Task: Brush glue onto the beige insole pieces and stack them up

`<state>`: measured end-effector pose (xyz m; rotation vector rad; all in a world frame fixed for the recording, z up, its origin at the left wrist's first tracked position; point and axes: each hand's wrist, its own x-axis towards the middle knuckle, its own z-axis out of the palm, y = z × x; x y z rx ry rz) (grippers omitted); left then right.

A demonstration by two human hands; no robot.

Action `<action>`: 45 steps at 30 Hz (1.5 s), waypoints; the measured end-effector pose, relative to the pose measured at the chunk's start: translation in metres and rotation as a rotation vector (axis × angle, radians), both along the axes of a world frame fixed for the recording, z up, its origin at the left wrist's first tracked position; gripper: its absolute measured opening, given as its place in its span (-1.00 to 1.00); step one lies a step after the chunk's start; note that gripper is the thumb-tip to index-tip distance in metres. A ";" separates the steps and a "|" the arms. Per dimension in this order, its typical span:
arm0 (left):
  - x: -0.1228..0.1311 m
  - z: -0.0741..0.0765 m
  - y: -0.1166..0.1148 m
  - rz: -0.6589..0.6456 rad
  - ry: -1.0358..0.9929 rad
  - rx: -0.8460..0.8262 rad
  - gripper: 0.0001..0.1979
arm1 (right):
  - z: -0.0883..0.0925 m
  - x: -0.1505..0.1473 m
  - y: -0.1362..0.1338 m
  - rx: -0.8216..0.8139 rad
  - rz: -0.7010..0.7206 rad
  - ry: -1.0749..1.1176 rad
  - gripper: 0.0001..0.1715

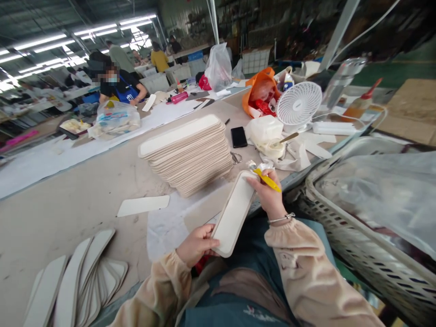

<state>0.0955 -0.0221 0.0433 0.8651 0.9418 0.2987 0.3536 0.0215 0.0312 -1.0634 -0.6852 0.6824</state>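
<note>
A long white panel with rounded corners (233,218) is tilted in front of my body. My left hand (195,245) grips its lower end, thumb on top. Up at the panel's other end, my right hand (269,193) touches the edge and holds a yellow-handled brush (269,180), whose tip carries whitish paste. Just beyond, a tall stack of similar panels (190,156) stands on the table. One flat white piece (143,205) lies left of the stack. More panels (81,277) are fanned out at the near left.
A phone (239,137), scissors (235,157), a paste tub (267,136) with a stick and a white fan (299,104) sit at the back right. A white plastic basket (361,236) stands at my right. Across the table a person (122,86) works near a plastic bag (116,121).
</note>
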 end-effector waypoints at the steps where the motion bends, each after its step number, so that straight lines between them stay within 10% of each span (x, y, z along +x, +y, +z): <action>1: 0.000 -0.002 -0.003 0.006 0.009 0.002 -0.39 | -0.001 0.000 0.000 -0.001 -0.007 -0.012 -0.46; 16: -0.006 -0.019 -0.017 -0.047 -0.047 0.028 -0.46 | 0.003 -0.006 -0.006 -0.037 0.025 -0.101 -0.52; 25: 0.035 0.011 0.009 0.124 -0.117 0.101 -0.67 | 0.006 -0.016 -0.012 -0.015 0.085 -0.087 -0.52; 45: 0.048 -0.003 0.004 0.170 -0.053 0.039 -0.64 | -0.004 -0.014 -0.010 -0.096 0.068 -0.134 -0.50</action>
